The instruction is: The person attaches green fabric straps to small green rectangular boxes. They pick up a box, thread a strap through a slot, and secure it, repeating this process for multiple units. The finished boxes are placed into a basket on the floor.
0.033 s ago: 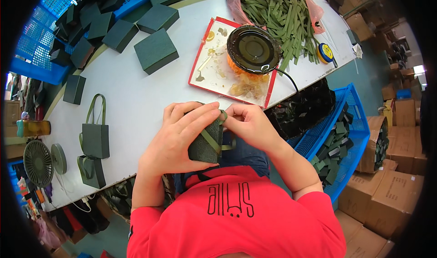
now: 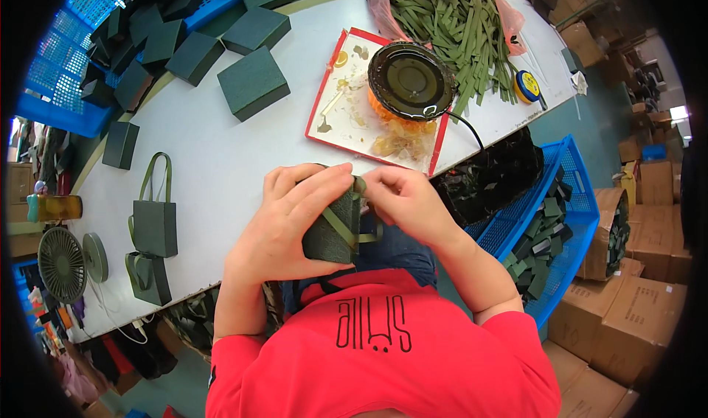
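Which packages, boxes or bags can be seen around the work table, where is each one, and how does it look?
Dark green box: held in both hands, green strap across it.
Finished bags: table's left edge, dark green, looped handles.
Green boxes: upper left, square, flat.
Cardboard cartons: right, on the floor, brown.
Blue crate: right of table, holding dark pieces.

Round pot [image 2: 410,79] on tray [image 2: 329,101]; strips [image 2: 450,27] behind; boxes [image 2: 251,82] left

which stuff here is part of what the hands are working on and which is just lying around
In use: left hand gripping small dark green box; right hand pinching its olive ribbon.

Lying about: ribbon pile, round black pot, red tray, finished bags, fan.
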The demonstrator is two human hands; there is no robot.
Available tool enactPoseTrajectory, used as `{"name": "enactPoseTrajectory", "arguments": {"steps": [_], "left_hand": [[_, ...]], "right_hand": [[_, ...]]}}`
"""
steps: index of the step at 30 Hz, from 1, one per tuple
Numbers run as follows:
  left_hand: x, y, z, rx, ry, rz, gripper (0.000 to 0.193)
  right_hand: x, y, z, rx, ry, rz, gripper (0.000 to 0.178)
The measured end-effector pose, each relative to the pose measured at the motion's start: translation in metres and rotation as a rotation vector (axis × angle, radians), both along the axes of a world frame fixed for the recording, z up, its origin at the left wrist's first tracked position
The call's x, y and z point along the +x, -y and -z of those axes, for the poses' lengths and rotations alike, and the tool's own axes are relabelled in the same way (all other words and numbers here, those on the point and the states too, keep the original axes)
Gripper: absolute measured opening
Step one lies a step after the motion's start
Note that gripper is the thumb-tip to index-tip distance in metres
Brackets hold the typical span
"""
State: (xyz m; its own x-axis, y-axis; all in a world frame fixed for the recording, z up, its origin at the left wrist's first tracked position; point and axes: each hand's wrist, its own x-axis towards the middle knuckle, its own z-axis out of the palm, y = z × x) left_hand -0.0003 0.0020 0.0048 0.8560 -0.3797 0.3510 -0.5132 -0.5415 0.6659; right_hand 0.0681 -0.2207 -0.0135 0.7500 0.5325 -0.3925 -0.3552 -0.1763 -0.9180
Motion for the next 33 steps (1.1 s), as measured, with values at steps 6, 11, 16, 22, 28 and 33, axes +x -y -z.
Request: {"name": "enactPoseTrajectory", "arguments": {"steps": [6,11,16,22,28,33], "left_hand": [[-0.001,-0.002,0.006,-0.149,-0.012,-0.044,0.102],[-0.002,-0.009,0.009,-0.097,-0.025,-0.049,0.111],[-0.001,-0.007,0.007,-0.122,-0.012,-0.029,0.110],[0.001,-0.001,0.002,-0.050,0.018,0.001,0.106],[0.000,-0.002,0.004,-0.116,-0.018,-0.028,0.104],[0.000,-0.005,0.007,-0.222,-0.040,0.018,0.104]], "right_hand": [[-0.009,0.008,0.008,0.430,0.069,0.492,0.019],[-0.009,0.018,-0.002,0.479,0.212,0.403,0.012],[-0.009,0.010,-0.003,0.306,0.148,0.335,0.016],[-0.009,0.003,0.004,0.017,0.158,0.084,0.022],[-0.006,0.003,0.008,0.058,0.904,0.270,0.017],[-0.002,0.018,-0.005,-0.134,1.381,-0.118,0.036]]}}
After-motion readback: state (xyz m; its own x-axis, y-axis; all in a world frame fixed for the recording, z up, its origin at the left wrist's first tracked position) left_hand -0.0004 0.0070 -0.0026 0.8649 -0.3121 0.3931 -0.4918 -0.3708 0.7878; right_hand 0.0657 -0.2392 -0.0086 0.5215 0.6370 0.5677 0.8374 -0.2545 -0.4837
